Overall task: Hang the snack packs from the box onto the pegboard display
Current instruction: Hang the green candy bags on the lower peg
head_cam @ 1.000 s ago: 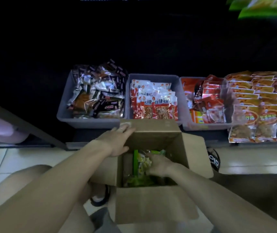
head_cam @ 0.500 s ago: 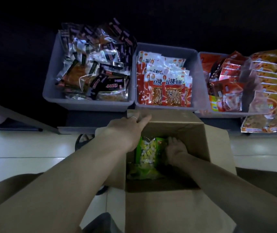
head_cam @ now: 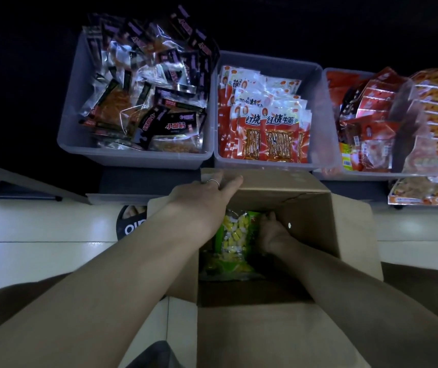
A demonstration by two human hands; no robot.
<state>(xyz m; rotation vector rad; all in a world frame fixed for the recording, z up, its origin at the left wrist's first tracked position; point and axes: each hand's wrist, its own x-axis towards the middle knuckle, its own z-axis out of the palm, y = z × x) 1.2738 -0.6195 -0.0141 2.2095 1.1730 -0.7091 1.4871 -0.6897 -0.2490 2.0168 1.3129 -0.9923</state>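
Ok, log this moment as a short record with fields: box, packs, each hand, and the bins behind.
box: open cardboard box on the floor, flaps folded out
packs: green snack packs lying inside the box
left hand: left hand rests on the box's far left rim, fingers straight
right hand: right hand reaches down inside the box, on the packs; grip hidden
bins: grey bins of snack packets behind the box
pegboard: not in view
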